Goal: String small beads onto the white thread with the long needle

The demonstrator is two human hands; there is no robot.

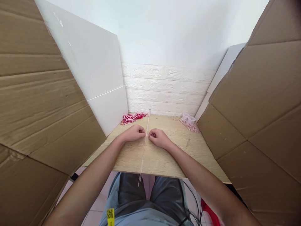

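Observation:
A thin pale pink cord [144, 149] runs from a small dark hook [150, 110] at the back of the wooden table [169, 163] toward me, its loose ends hanging over the front edge. My left hand [136, 132] is closed in a pinch just left of the cord, about midway along it. On the other side, my right hand [158, 137] also pinches, fingertips close to the cord. A fine strand seems to cross between the two hands; the grip itself is mostly hidden by the curled fingers.
A tangle of red and pink-white cord [134, 118] lies at the back left. At the back right, clear plastic cups [188, 118] stand by a pink-white cord bundle [191, 126]. Cardboard panels [47, 94] flank both sides, and a white brick-patterned wall [164, 84] closes the back.

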